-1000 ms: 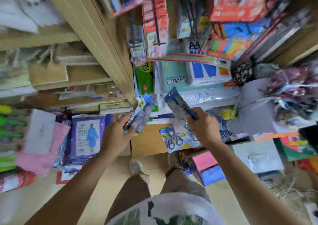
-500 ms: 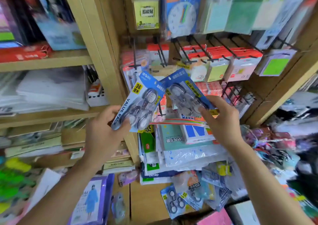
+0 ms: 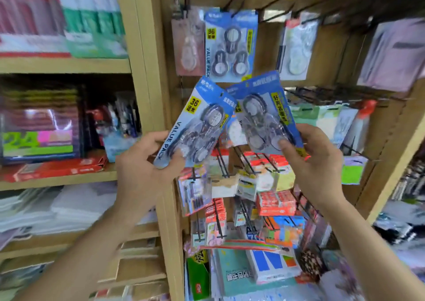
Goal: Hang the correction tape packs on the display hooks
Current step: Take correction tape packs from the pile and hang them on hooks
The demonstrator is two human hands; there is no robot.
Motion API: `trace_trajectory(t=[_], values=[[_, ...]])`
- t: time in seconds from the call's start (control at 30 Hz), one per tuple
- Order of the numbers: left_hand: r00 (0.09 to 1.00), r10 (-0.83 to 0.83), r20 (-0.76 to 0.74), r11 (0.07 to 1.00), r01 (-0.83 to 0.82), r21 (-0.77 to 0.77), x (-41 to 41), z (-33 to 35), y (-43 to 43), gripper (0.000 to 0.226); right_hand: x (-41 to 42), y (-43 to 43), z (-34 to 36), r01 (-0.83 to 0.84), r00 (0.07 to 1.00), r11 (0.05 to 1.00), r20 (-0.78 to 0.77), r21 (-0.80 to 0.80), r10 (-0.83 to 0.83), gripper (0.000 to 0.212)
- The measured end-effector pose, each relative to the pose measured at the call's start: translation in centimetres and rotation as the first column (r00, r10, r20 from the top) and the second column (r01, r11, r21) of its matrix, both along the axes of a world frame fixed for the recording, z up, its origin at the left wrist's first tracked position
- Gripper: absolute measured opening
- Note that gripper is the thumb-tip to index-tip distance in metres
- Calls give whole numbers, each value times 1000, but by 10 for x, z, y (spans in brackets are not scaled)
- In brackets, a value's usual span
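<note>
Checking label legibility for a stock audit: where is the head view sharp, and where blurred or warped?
Head view: left hand's correction tape pack reads "36", "VALUE PACK"; right hand's pack softer; left shelves and top-right hooks smear with motion blur; wooden post slants from wide-angle distortion.

Left hand: grips the lower edge of one blue correction tape pack, marked "36" and "VALUE PACK", tilted to the right.
Right hand: holds a second blue pack by its lower corner, tilted to the left, thumb on its front. The two packs' upper corners overlap.
Hung pack: same kind, on a hook just above both.
Wooden upright: to the left of the packs.
Black wire hooks: to the right, motion-blurred.
</note>
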State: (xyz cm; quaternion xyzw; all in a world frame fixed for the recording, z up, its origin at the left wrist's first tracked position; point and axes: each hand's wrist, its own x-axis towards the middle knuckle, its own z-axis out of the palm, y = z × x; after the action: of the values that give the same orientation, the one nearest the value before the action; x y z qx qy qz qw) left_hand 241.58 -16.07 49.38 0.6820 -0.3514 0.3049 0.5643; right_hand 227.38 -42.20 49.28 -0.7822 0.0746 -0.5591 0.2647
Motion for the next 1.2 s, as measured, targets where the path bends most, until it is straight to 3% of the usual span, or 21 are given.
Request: trace_trajectory(t=[0.2, 0.3, 0.57, 0.73, 0.97, 1.2], values=[[995, -25, 97, 997, 31, -64, 27, 60, 3, 28, 16, -10, 61, -195, 966, 980, 182, 44, 184, 29], [987, 29, 160, 993, -10, -114, 40, 86, 1, 29, 27, -17, 91, -260, 941, 963, 245, 73, 236, 21], [952, 132, 278, 981, -87, -171, 78, 131, -19, 31, 58, -34, 146, -321, 923, 936, 269, 142, 276, 17], [869, 233, 436, 962, -140, -233, 98, 149, -39, 22, 81, -45, 150, -354, 926, 904, 221, 238, 305, 15], [638, 340, 691, 939, -183, -293, 128, 158, -51, 15, 106, -44, 130, -440, 897, 835, 202, 332, 393, 17], [625, 331, 707, 942, -176, -285, 133, 156, -51, 15, 118, -49, 108, -469, 883, 769, 206, 436, 421, 15]])
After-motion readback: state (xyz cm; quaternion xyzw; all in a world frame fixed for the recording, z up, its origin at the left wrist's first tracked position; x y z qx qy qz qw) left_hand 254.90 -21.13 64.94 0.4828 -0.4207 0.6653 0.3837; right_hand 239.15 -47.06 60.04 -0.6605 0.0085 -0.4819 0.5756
